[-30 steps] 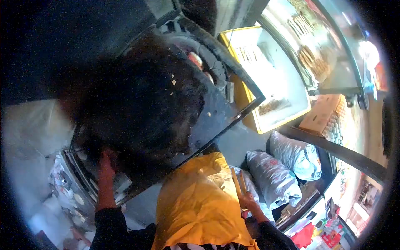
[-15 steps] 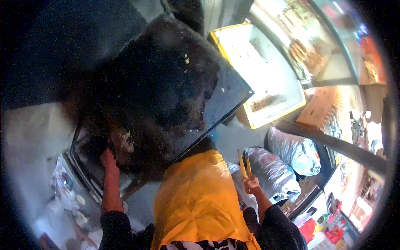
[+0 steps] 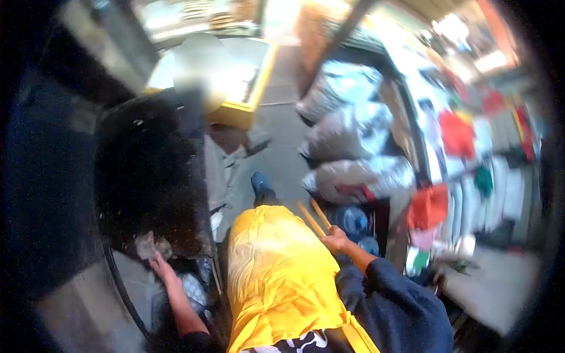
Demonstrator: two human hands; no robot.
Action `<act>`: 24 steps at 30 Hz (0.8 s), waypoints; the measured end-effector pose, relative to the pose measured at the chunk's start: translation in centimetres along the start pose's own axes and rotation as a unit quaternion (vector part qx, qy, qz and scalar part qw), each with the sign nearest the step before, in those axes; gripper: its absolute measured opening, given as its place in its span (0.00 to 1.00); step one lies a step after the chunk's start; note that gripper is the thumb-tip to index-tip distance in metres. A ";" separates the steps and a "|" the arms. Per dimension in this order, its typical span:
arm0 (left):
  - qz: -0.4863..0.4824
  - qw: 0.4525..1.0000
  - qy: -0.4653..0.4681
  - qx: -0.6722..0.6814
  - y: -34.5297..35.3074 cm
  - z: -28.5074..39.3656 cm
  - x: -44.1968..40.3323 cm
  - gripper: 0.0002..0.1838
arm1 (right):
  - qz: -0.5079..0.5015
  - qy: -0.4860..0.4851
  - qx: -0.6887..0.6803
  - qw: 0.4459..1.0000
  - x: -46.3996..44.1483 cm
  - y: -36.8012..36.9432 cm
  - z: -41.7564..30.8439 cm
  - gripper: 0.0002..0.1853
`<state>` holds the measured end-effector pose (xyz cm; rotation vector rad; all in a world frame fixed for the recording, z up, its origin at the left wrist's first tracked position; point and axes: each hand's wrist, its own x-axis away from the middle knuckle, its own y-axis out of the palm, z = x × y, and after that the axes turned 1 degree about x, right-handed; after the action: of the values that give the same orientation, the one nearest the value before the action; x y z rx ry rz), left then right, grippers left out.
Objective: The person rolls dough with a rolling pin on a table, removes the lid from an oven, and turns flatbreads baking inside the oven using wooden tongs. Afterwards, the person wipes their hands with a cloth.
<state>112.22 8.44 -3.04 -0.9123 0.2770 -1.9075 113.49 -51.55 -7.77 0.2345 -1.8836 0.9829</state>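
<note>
Two wooden sticks (image 3: pixel 321 215) jut forward from the right hand (image 3: pixel 335 240), just right of the yellow apron (image 3: pixel 282 276); that hand is curled around their near ends, and their tips stand slightly apart. Whether the two join as one pair of tongs, I cannot tell. One crumpled, pale thing (image 3: pixel 152 246) lies left of the apron, at the near end of a dark slab (image 3: pixel 153 170), with the left hand (image 3: pixel 165 270) up against it. Blur hides the fingertips, so I cannot tell whether they pinch it or only touch it.

For good handling, I would take the pale thing between thumb and fingers rather than push at it, and hold the sticks low, clear of the sacks.

Counted outward: two hands, two sticks, one pale thing, one slab. Three silvery sacks (image 3: pixel 350 130) lie in a row beyond the apron, toward its right. Two blue containers (image 3: pixel 352 222) show nearer its right side. One yellow-rimmed bin (image 3: pixel 232 116) stands beyond the apron, toward the left; one blue shoe (image 3: pixel 260 181) shows just past its far edge.
</note>
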 end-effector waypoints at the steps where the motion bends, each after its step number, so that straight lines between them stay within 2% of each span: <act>1: 0.008 1.000 0.006 -0.008 -0.2 0.0 0.8 0.41 | 0.012 0.023 -0.028 0.999 2.3 0.9 2.0 0.40; 3: 0.038 0.986 0.147 -0.067 -0.6 -3.1 -0.4 0.36 | 0.017 0.062 -0.046 0.997 6.7 2.5 4.5 0.38; 5: -0.089 0.946 0.313 0.000 1.2 -0.5 6.1 0.31 | 0.041 0.096 -0.104 0.989 9.8 4.1 7.7 0.38; 7: -0.269 0.897 0.351 0.027 3.7 0.1 11.6 0.28 | 0.067 0.095 -0.169 0.979 11.7 5.0 10.5 0.38; 8: -0.354 0.880 0.317 -0.006 5.2 0.8 15.3 0.26 | 0.073 0.103 -0.185 0.975 11.6 5.5 11.9 0.38; 10: -0.499 0.825 0.258 -0.062 7.5 -0.1 20.5 0.20 | 0.108 0.048 -0.192 0.974 10.9 6.6 14.3 0.39; 11: -0.554 0.786 0.261 -0.086 9.1 -1.8 22.0 0.19 | 0.100 0.008 -0.191 0.976 12.6 4.4 12.2 0.41; 12: -0.595 0.756 0.247 -0.117 9.9 -1.8 25.6 0.19 | 0.082 -0.042 -0.316 0.944 12.4 5.0 12.9 0.44; 13: -0.622 0.723 0.259 -0.152 10.8 -2.3 28.8 0.19 | 0.087 -0.030 -0.365 0.926 14.9 2.9 10.4 0.42; 14: -0.668 0.689 0.227 -0.165 11.7 -3.1 31.2 0.20 | -0.001 -0.060 -0.451 0.890 18.1 -0.5 7.9 0.45; 15: -0.709 0.654 0.192 -0.181 12.4 -4.1 33.7 0.20 | 0.018 -0.082 -0.431 0.899 18.5 -0.6 8.2 0.48; 17: -0.758 0.609 0.143 -0.183 13.0 -5.9 39.4 0.22 | -0.022 -0.185 -0.462 0.867 17.5 0.8 10.6 0.48; 18: -0.778 0.598 0.104 -0.160 13.4 -7.7 41.1 0.21 | -0.026 -0.193 -0.438 0.878 18.9 -0.2 10.9 0.44; 19: -0.779 0.606 0.070 -0.146 13.2 -8.3 44.7 0.17 | -0.057 -0.264 -0.468 0.842 18.1 0.9 12.6 0.44; 20: -0.784 0.608 0.036 -0.119 13.5 -10.1 46.8 0.15 | -0.062 -0.266 -0.469 0.840 20.4 -1.0 13.7 0.44; 21: -0.786 0.612 0.001 -0.093 13.6 -11.9 48.7 0.13 | -0.055 -0.238 -0.564 0.789 20.0 1.5 15.5 0.42; 23: -0.770 0.634 -0.039 -0.054 13.4 -15.1 51.7 0.08 | 0.044 -0.221 -0.455 0.861 21.6 0.9 20.2 0.43; 24: -0.754 0.653 -0.021 -0.065 13.2 -16.3 53.2 0.08 | 0.033 -0.218 -0.450 0.866 21.2 1.8 22.8 0.43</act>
<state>96.36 -46.07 3.86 -1.4853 -0.6563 -3.3741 86.41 -61.61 3.86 -0.1890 -2.5710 -0.0100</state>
